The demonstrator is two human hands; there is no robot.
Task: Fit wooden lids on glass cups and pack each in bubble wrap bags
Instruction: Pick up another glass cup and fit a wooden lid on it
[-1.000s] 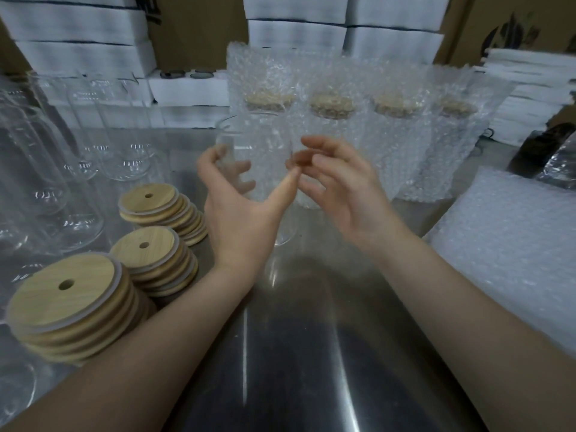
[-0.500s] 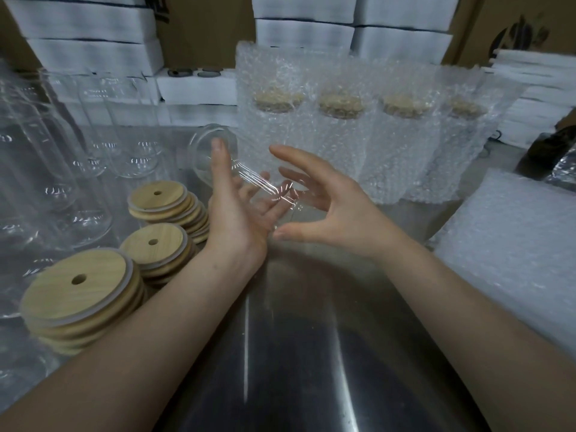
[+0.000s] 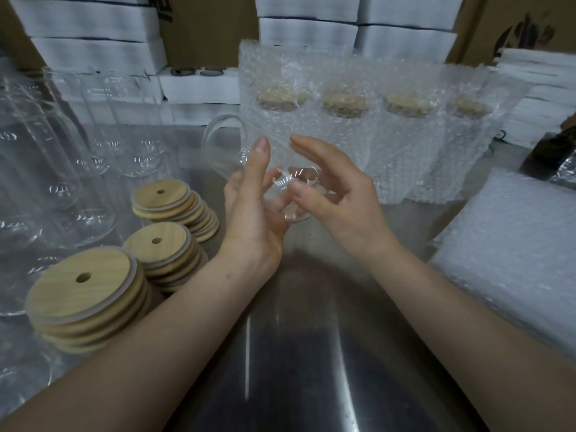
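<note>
We cradled a lidless glass cup (image 3: 282, 182), tilted: left hand (image 3: 249, 207) under its side, right hand (image 3: 339, 198) curled round its base. Behind it four bagged cups (image 3: 343, 135) stood done; left of it, lid stacks (image 3: 81, 282) and bare glasses (image 3: 137, 151) waited.

Table (image 3: 311, 353) bare on the near side of left hand (image 3: 252, 207) and right hand (image 3: 336, 194) — lid stacks (image 3: 174, 210) block left, wrapped cups (image 3: 405, 145) beyond, bag pile (image 3: 514, 244) right.
</note>
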